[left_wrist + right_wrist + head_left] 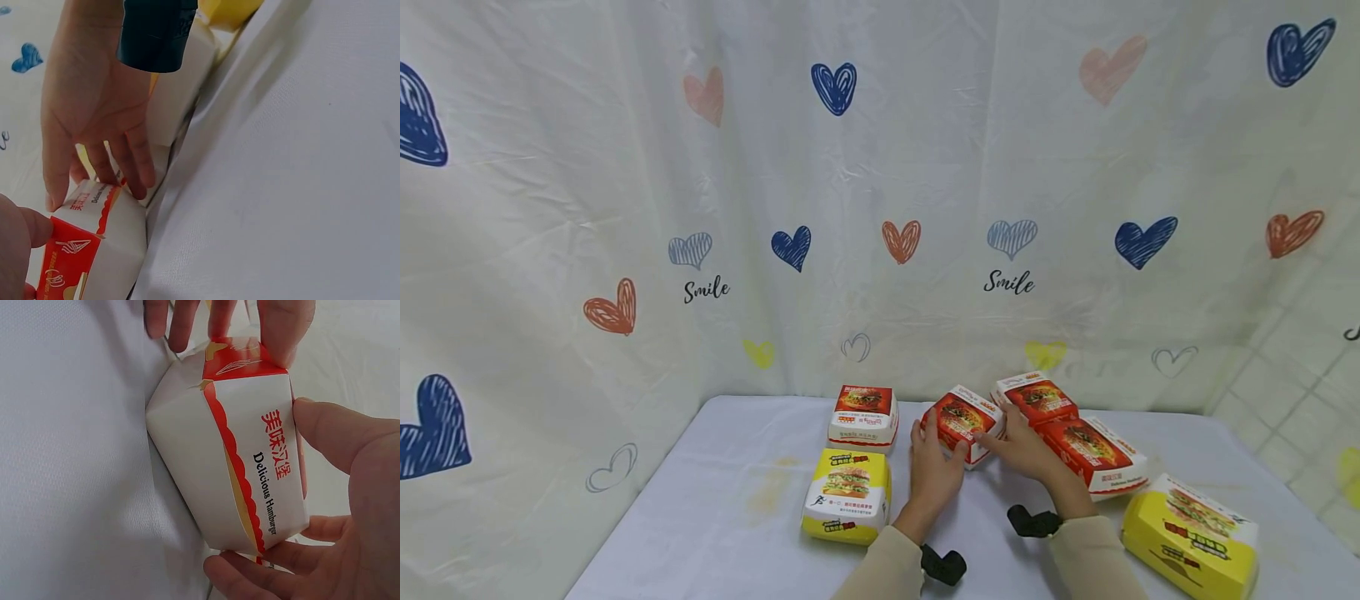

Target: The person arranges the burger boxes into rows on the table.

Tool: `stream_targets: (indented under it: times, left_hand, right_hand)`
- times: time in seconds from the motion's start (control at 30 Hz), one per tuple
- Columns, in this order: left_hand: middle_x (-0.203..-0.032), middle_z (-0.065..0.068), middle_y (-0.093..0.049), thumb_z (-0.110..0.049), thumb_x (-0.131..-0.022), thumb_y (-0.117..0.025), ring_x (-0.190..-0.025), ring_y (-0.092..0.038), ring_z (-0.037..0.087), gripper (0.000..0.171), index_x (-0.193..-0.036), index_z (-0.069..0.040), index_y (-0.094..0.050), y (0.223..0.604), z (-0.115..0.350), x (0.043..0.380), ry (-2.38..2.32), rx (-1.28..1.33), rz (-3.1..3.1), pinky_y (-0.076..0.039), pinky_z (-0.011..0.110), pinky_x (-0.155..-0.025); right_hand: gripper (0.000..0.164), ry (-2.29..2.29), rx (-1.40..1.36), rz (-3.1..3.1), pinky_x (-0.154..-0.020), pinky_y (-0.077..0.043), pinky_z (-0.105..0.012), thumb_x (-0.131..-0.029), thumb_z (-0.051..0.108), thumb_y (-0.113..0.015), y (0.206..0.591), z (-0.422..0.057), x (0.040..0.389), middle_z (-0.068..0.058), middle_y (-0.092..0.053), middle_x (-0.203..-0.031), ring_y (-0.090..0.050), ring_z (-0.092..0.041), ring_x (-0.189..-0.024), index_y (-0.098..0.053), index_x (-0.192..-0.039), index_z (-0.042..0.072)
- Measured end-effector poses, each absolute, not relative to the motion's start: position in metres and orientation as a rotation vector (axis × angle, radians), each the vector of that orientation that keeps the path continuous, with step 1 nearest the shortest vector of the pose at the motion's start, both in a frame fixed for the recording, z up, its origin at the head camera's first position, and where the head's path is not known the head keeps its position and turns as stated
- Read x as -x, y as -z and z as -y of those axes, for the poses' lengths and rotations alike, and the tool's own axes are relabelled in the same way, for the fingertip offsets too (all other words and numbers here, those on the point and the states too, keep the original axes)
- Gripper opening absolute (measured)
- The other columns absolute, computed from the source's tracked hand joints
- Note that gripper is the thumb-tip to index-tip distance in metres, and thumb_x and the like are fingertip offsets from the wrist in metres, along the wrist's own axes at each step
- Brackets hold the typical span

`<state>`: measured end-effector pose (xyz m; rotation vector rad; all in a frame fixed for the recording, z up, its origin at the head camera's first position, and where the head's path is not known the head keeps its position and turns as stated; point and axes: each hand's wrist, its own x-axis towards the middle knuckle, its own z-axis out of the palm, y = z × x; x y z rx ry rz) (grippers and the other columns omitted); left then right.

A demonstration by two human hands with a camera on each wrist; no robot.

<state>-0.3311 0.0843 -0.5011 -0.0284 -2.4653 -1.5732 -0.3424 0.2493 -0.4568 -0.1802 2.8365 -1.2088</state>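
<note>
A red and white hamburger box (961, 417) stands on the table between my two hands. My left hand (935, 471) grips its left side, with the thumb at the near edge. My right hand (1028, 448) holds the opposite side. In the right wrist view, "Delicious Hamburger" is printed on the box's white side (272, 462); the right thumb lies along the top edge and the other fingers bend around the end. The left wrist view shows the left thumb on a red corner of the box (72, 256). Part of the left hand lies outside that view.
A red box (863, 412) stands at the left behind a yellow burger box (847, 496). Two more red boxes (1036, 398) (1093, 454) sit to the right, touching or nearly so. Another yellow box (1191, 533) is at the front right. A heart-patterned curtain (925, 167) hangs behind the table.
</note>
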Motion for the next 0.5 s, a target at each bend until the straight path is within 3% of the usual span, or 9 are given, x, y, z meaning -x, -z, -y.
stream_targets:
  times: [0.5]
  left_hand:
    - [-0.163,0.024,-0.028,-0.029,-0.097,-0.069,-0.146,-0.038,0.047,0.079,-0.160,-0.009,-0.026,0.5030,-0.0848,0.3329,1.629,0.019,2.451,-0.040,0.066,-0.111]
  right_hand:
    - [0.097,1.222,0.174,-2.855,-0.109,-0.041,-0.065,-0.096,0.046,-0.068,0.4554,-0.2483,0.3415,-0.034,-0.035,-0.151,-0.046,-0.044,-0.129,-0.014,-0.153,-0.010]
